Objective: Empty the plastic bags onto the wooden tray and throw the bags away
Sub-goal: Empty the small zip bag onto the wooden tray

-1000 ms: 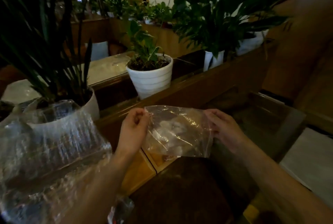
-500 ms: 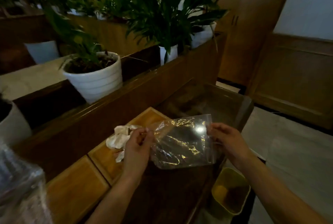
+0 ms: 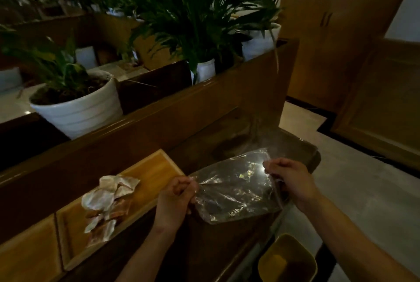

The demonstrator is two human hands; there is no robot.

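**Clear bag stretched between two hands, over the dark table**

The left hand [image 3: 175, 204] is curled closed, its fingertips pinching the left edge of the plastic bag [image 3: 236, 188]. The right hand [image 3: 291, 181] pinches the bag's right edge near the top corner, fingers bent tight on the film. The bag hangs taut between them, crinkled and see-through (a bright glint sits just beside the right hand), and nothing can be made out inside it.

To the left, the wooden tray [image 3: 156, 168] lies on the dark table [image 3: 200, 252], against the low wooden partition. A heap of pale, crumpled pieces [image 3: 106, 200] rests in the tray, well apart from the bag.

Near and to the right, below the table edge, a yellow bin [image 3: 288, 261] stands on the floor. On the far side of the partition stands a white plant pot [image 3: 77, 109].
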